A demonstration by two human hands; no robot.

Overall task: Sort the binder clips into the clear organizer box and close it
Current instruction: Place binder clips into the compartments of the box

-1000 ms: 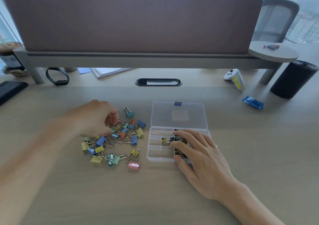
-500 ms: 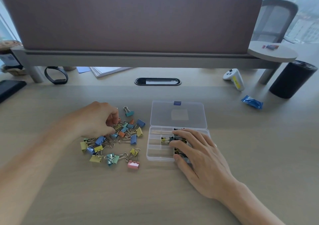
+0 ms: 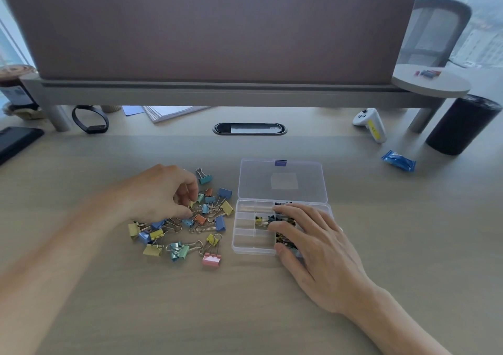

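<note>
Soft, even daylight from the windows [image 3: 481, 27] beyond the tabletop's [image 3: 190, 313] far edge; I note faint shadows, wide-angle bowing, left forearm [image 3: 40, 273] blurred.

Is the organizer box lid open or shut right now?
Open: the lid lies folded back behind the organizer box, leaving its inside uncovered.

a pale wood desk [image 3: 245, 313] runs back to a mauve divider [image 3: 212, 27] on a grey rail [image 3: 217, 94], a cable slot [image 3: 249, 129] just before it. a round shelf [image 3: 430, 83] sits at the rail's right end. behind stand a mesh chair [image 3: 438, 27] and hazy daylit windows [image 3: 481, 19].
</note>
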